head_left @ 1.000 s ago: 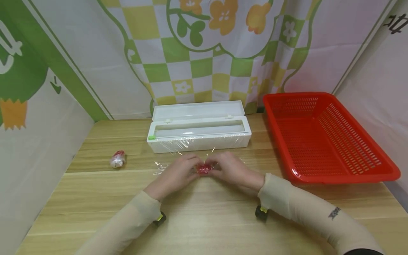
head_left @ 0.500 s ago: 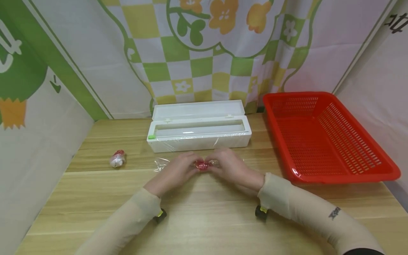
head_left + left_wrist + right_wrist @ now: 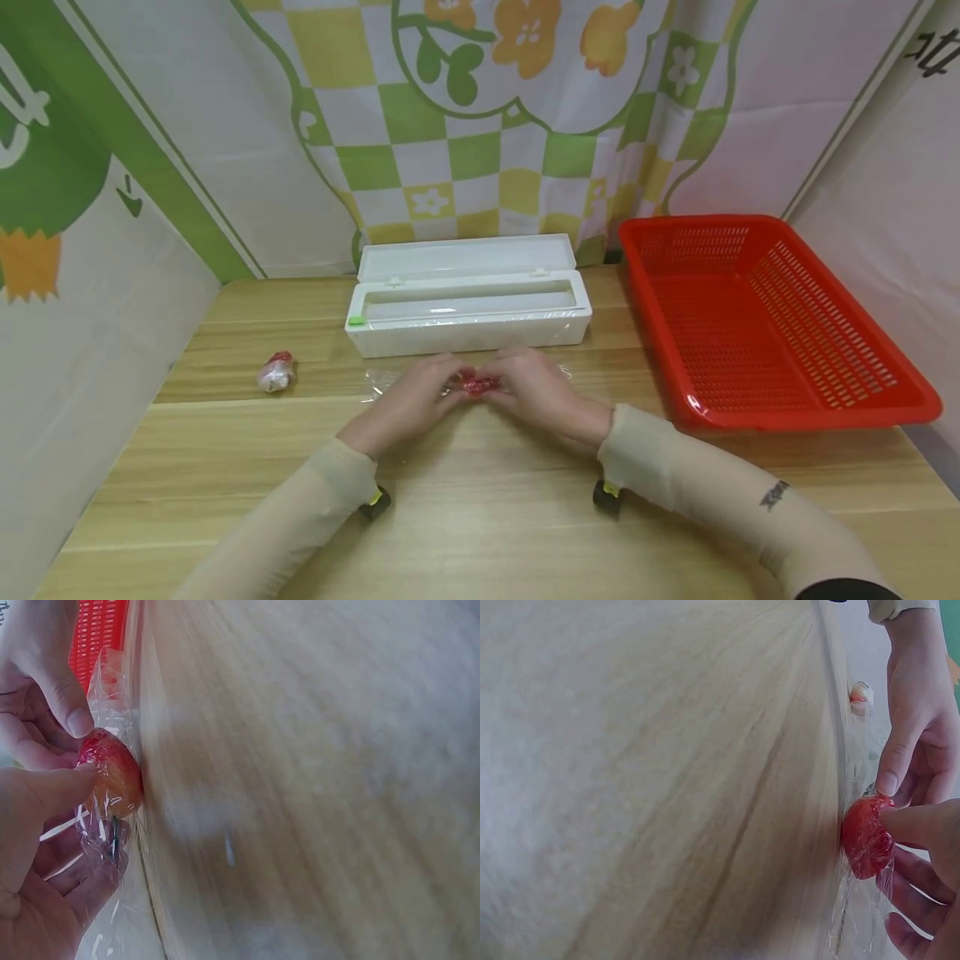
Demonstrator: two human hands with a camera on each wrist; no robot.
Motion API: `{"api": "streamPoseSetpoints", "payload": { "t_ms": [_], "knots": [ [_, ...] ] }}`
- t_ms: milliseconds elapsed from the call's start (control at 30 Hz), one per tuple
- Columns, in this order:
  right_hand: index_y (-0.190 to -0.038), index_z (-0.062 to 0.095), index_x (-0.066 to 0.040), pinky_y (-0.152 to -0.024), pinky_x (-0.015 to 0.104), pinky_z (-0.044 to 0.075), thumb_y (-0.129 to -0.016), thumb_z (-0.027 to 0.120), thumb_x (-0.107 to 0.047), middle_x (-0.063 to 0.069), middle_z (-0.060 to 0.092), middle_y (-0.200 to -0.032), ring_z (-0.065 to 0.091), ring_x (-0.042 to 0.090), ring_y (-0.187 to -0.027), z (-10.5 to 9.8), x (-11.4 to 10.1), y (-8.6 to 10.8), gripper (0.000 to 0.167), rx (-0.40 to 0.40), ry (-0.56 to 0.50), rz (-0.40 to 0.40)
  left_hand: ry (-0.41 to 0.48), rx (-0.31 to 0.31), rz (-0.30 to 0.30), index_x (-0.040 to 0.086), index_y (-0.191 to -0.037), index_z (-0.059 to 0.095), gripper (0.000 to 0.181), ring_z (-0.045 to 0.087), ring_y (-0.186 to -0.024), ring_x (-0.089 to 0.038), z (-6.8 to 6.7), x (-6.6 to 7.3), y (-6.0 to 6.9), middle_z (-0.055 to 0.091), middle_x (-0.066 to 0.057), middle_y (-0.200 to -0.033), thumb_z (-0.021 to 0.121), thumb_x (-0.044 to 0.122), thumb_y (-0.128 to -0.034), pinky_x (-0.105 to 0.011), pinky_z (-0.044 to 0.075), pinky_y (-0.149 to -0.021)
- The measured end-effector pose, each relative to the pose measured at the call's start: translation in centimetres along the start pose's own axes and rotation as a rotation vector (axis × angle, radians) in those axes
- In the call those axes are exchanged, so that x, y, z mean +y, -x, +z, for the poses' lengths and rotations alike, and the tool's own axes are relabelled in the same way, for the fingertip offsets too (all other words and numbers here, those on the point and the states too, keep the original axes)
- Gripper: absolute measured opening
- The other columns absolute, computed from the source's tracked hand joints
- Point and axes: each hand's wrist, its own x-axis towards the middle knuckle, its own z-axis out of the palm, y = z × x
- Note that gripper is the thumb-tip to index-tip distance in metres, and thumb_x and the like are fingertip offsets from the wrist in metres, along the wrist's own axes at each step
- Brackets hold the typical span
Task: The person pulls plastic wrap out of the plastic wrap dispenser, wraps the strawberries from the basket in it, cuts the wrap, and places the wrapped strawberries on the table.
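Head view, left to right. White fabric panel with green and orange print [image 3: 45,383] filled the left edge. Small red-and-white lump in crinkled clear wrap [image 3: 277,372] sat alone on the pale wood-grain bench [image 3: 487,533], left of centre.

Next, cream sleeve [image 3: 315,500] with a black-and-yellow wrist unit [image 3: 375,504], running up from lower left to the left hand [image 3: 408,408]. Thin clear plastic film [image 3: 380,383] showed just past its outer edge. Left grip: thumb on top, fingers below, pinching the small rounded red-and-orange item in clear film [image 3: 120,776]. That item was at frame centre between both hands; left wrist view showed a dark stem-like bit at its near end.

Just above it, long white plastic box [image 3: 468,337], lid tipped back, white roll [image 3: 468,308] in the opening, bright green tab [image 3: 357,320] at its left end. Checked green-yellow-white curtain [image 3: 420,125] hung behind.

Right hand [image 3: 536,396]: grip also pinching the item, thumb opposite fingers. Far right, red perforated plastic basket [image 3: 810,419], near the right sleeve [image 3: 720,475].
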Motion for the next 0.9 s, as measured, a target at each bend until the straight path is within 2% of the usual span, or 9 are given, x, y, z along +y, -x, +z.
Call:
{"api": "streamPoseSetpoints", "payload": {
  "t_ms": [233,367,567,767,900],
  "knots": [
    [-0.109,0.076,-0.024,-0.079,0.021,0.055,-0.084,0.078,-0.026,-0.009,0.074,-0.096,0.066,0.005,-0.085,0.0,-0.2,-0.3,0.025,-0.026,-0.021,0.021,0.022,0.011,0.009,0.014,-0.115,0.068,0.027,0.065,-0.100,-0.014,0.0,-0.3,0.1,0.068,0.004,-0.103,0.070,0.026,-0.0916,-0.034,0.055,-0.093],
    [-0.107,0.077,-0.023,-0.076,0.022,0.054,-0.084,0.079,-0.026,-0.009,0.074,-0.092,0.065,0.005,-0.083,0.0,-0.3,-0.5,0.023,-0.025,-0.018,0.004,0.036,0.028,0.017,0.016,-0.114,0.068,0.025,0.065,-0.104,-0.015,-0.2,-0.5,0.6,0.069,0.003,-0.106,0.071,0.025,-0.0913,-0.036,0.054,-0.095],
    [-0.099,0.079,-0.025,-0.075,0.024,0.052,-0.084,0.078,-0.028,-0.011,0.074,-0.088,0.062,0.004,-0.081,-0.1,-0.5,-0.8,0.015,-0.036,-0.028,-0.028,0.021,0.078,-0.012,0.015,-0.112,0.069,0.025,0.064,-0.109,-0.020,-1.3,-1.4,2.4,0.068,0.001,-0.111,0.075,0.017,-0.0878,-0.041,0.054,-0.096],
    [-0.099,0.079,-0.025,-0.076,0.024,0.052,-0.086,0.077,-0.027,-0.011,0.075,-0.090,0.063,0.004,-0.082,-0.3,-0.8,-0.9,0.014,-0.062,-0.026,-0.012,0.025,0.101,-0.026,0.013,-0.100,0.071,0.015,0.066,-0.097,-0.019,-2.6,-3.0,4.6,0.070,0.001,-0.099,0.076,0.011,-0.0855,-0.041,0.056,-0.088],
    [-0.099,0.079,-0.022,-0.075,0.024,0.053,-0.086,0.077,-0.025,-0.009,0.075,-0.090,0.063,0.005,-0.082,-0.7,-0.9,-1.0,0.014,-0.077,-0.036,0.005,0.010,0.101,-0.038,0.014,-0.092,0.073,0.013,0.067,-0.093,-0.016,-3.0,-4.2,5.6,0.069,0.004,-0.093,0.076,0.004,-0.0836,-0.039,0.058,-0.085]
  ]
}}
